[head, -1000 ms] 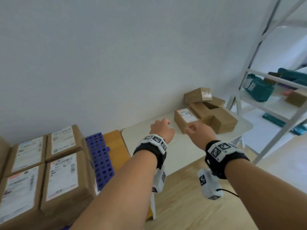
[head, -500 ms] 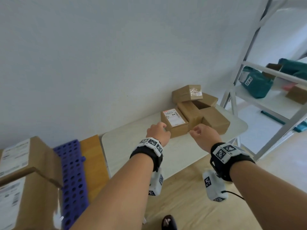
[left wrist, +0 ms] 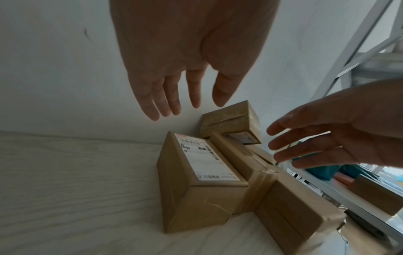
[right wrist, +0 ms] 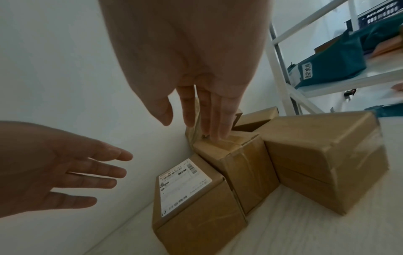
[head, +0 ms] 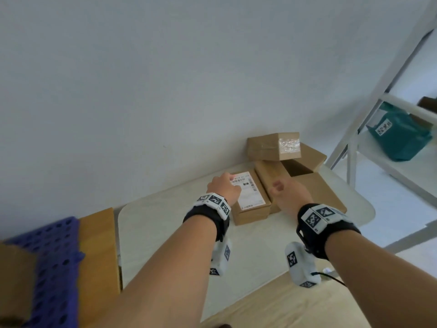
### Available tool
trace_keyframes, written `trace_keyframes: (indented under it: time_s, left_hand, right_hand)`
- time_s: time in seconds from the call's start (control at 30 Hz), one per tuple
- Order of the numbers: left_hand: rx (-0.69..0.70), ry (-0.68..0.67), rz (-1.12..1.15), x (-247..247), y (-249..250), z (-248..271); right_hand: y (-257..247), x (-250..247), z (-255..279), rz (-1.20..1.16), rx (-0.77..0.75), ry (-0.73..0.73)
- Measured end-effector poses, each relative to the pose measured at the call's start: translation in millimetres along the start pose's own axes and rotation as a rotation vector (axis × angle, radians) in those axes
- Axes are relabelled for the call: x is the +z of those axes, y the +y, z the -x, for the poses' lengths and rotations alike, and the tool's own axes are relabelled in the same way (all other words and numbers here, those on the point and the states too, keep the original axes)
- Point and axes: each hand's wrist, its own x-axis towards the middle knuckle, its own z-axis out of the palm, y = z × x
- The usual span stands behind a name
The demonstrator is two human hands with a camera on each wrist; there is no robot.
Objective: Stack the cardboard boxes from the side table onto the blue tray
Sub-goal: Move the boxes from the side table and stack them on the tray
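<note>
A small cardboard box with a white label lies at the front of a cluster of several plain boxes on the white side table. A taped box sits on top of the pile. My left hand hovers open over the labelled box's left far corner. My right hand is open too, with straight fingers reaching to the top of the middle box; contact is unclear. The blue perforated tray is at the lower left.
A white metal shelf with teal bags stands to the right of the table. A brown board lies between tray and table. Part of a cardboard box shows on the tray's near end. The wall is close behind the boxes.
Both hands have moved forward over the side table's boxes and spread open. The view has swung right, so the stacked boxes on the tray have slid out of sight.
</note>
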Motion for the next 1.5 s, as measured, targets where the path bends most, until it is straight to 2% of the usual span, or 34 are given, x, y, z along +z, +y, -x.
trace_keyframes:
  time_s: [0.5, 0.8, 1.07, 1.37, 1.5]
  left_hand:
    - [-0.134, -0.072, 0.047, 31.1, -11.1, -51.1]
    - [-0.242, -0.105, 0.153, 43.5, -16.2, -69.3]
    - [-0.29, -0.214, 0.18, 50.1, -24.5, -75.4]
    - [-0.394, -0.339, 0.506, 48.6, -41.1, -73.7]
    - [-0.401, -0.385, 0.566, 40.3, -52.5, -75.0]
  right_hand:
    - [-1.5, 32.1, -67.6, 0.063, -0.1, -0.197]
    - [-8.1, 42.9, -84.4, 0.06, -0.145, -0.212]
    - [-12.7, 50.8, -88.8, 0.058, -0.17, -0.231]
    - [-13.9, 56.9, -89.5, 0.042, -0.178, -0.248]
    - [-11.7, 59.2, -92.0, 0.012, -0.154, -0.245]
